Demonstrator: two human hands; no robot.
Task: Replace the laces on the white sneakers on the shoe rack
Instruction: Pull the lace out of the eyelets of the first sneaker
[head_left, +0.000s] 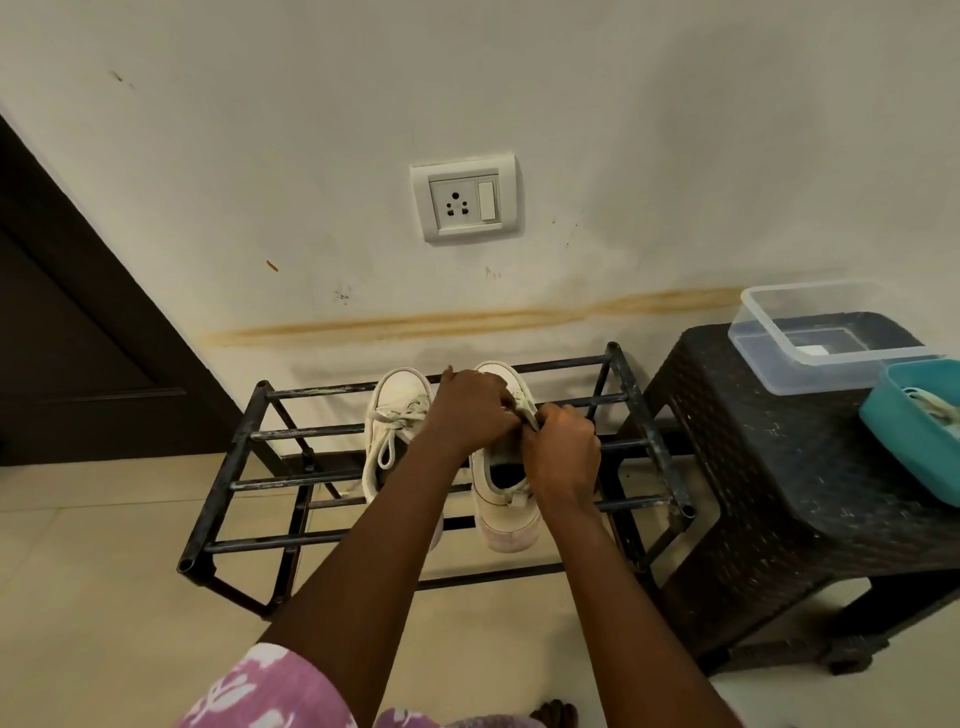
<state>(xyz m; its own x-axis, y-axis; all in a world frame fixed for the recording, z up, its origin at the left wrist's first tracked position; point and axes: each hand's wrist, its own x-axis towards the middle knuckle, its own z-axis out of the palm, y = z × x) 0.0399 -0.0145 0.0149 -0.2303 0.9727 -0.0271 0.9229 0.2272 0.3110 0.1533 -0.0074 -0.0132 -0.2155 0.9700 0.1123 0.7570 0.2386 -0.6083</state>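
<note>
We can read no text, brand or number: none is legible on the white canvas sneakers or the white plastic wall socket plate.

Dim warm indoor light, soft shadows, wide-angle bending at edges, slightly soft focus, perhaps compression

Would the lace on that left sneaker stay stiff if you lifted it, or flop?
Probably flop: the lace droops in limp loops across the left sneaker. It looks thin, so likely very light, and its loose bow might pull undone.
</note>
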